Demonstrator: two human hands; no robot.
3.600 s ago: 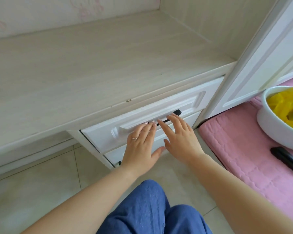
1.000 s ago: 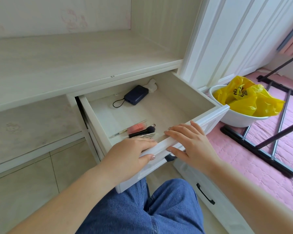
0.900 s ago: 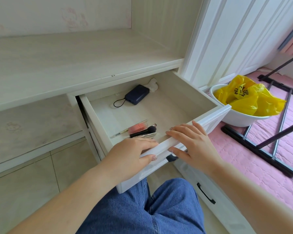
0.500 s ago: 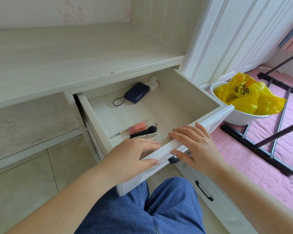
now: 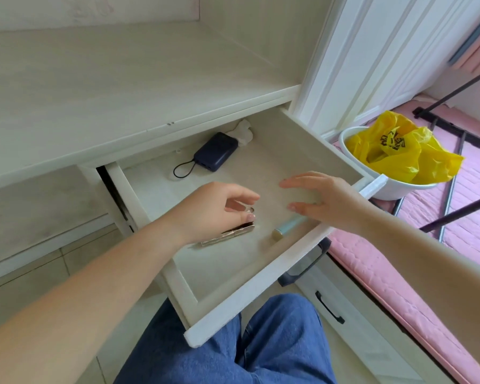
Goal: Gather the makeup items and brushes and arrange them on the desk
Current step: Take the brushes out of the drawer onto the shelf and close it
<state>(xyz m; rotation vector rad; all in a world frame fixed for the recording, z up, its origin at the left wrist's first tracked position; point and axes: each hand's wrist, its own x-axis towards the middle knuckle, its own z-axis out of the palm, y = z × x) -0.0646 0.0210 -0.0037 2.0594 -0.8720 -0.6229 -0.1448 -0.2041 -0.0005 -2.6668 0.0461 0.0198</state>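
1. Pale wood-grain counter point(image 5: 100, 87) fills the upper left, set in an alcove; white panelled wardrobe doors stand at 1 o'clock.
2. White drawer point(image 5: 261, 293) under the counter is pulled far out over the person's blue-jeaned knees point(image 5: 233, 350).
3. Left hand point(image 5: 214, 212) is down inside the drawer, near its middle. Grip: fingers curled, tips closing on small items; a metallic glint shows between thumb and fingertips. Whether the hand has anything lifted, cannot tell.
4. Shiny rose-gold tube point(image 5: 227, 235) lies on the drawer floor just under the left hand, at that hand's 6 o'clock, partly hidden by it.
5. Right hand point(image 5: 324, 200) hovers over the drawer's right part, fingers straight and spread, palm down, pointing toward 9 o'clock. Grip is loose and empty.
6. Pale blue tube with gold end point(image 5: 286, 227) lies on the drawer floor at 7 o'clock from the right hand, partly beneath it, near the front panel.
7. Dark navy power bank point(image 5: 215, 151) with a looped cord sits at the drawer's back, 12 o'clock from the left hand, well apart. Crumpled white tissue point(image 5: 244, 131) touches its far end.
8. White tub point(image 5: 394, 189) holding a yellow plastic bag point(image 5: 399, 151) stands on a pink mat point(image 5: 399, 273) at 3 o'clock. Black rack legs cross the mat beyond.
9. Lower drawer with black handle point(image 5: 329, 307) is at 5 o'clock.
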